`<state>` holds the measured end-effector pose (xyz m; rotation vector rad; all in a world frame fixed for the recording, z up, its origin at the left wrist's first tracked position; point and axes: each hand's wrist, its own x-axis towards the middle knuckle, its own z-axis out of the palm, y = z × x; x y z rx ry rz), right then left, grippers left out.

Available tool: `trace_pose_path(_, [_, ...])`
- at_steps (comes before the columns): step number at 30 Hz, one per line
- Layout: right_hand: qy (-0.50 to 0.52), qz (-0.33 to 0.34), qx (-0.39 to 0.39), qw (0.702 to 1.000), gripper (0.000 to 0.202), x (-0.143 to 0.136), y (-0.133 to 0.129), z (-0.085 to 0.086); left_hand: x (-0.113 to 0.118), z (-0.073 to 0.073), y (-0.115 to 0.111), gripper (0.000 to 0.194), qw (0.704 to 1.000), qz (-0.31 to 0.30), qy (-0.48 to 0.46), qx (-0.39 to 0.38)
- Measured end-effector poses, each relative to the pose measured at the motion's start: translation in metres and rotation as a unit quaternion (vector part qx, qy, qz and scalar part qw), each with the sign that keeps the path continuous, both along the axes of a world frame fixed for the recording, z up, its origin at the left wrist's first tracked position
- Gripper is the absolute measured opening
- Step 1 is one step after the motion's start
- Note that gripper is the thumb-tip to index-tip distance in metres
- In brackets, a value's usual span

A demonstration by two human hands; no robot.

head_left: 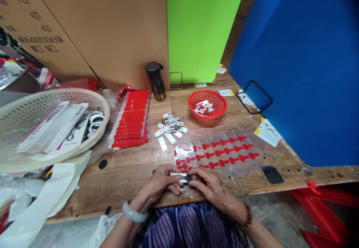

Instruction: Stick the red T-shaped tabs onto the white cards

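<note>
Close to the table's front edge, my left hand (164, 180) pinches the white end of a small flat plate (179, 176). My right hand (209, 184) has its fingertips on the plate's dark end. Just beyond my hands lies a clear plastic sheet with rows of red T-shaped stickers (215, 154). Farther off, a loose pile of similar small white and metal plates (169, 128) is spread on the wood. A red plastic basket (221, 108) behind the sheet holds several plates, some with red on them.
A large cream basket (105, 113) with printed cards and rings stands left. Stacked red sticker sheets (131, 117) lie beside a dark tumbler (156, 81). Cardboard (112, 27), a green board (202, 27) and a blue board (305, 72) wall the back and right. A red stool (325, 210) is lower right.
</note>
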<state>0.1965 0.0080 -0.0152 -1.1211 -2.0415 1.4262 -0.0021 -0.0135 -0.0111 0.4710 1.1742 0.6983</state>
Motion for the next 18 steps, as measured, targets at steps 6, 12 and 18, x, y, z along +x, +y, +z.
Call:
trace_pose_path(6, [0.002, -0.088, 0.038, 0.995, 0.025, -0.008, 0.007, -0.009, -0.002, -0.009, 0.016, 0.037, 0.987, 0.126, 0.057, 0.083])
trace_pose_path(12, [-0.068, -0.086, 0.131, 0.985, 0.015, -0.031, 0.013, -0.016, 0.006, -0.023, 0.032, 0.026, 0.969, 0.182, 0.103, 0.135])
trace_pose_path(18, [-0.135, -0.073, 0.142, 0.978, 0.017, -0.042, 0.019, -0.012, 0.006, -0.03, 0.035, 0.023, 0.968, 0.165, 0.118, 0.147])
